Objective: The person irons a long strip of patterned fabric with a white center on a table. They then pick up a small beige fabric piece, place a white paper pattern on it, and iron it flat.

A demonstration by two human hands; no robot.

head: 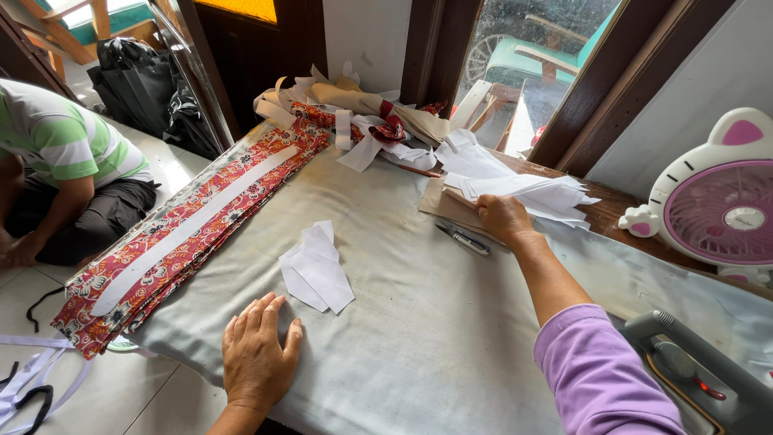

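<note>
Simply right hand (503, 216) on papery white pieces (527, 193)

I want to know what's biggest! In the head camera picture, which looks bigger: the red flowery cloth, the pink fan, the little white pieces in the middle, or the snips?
Largest to smallest, as they look:
1. Red cloth
2. Fan, though the frame's edge cuts it off
3. White pieces
4. Snips, close by the right hand

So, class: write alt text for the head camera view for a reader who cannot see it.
A person's right hand reaches into a stack of white paper pieces while the left hand rests flat on a grey padded table. Red patterned fabric lies at the left.
</note>
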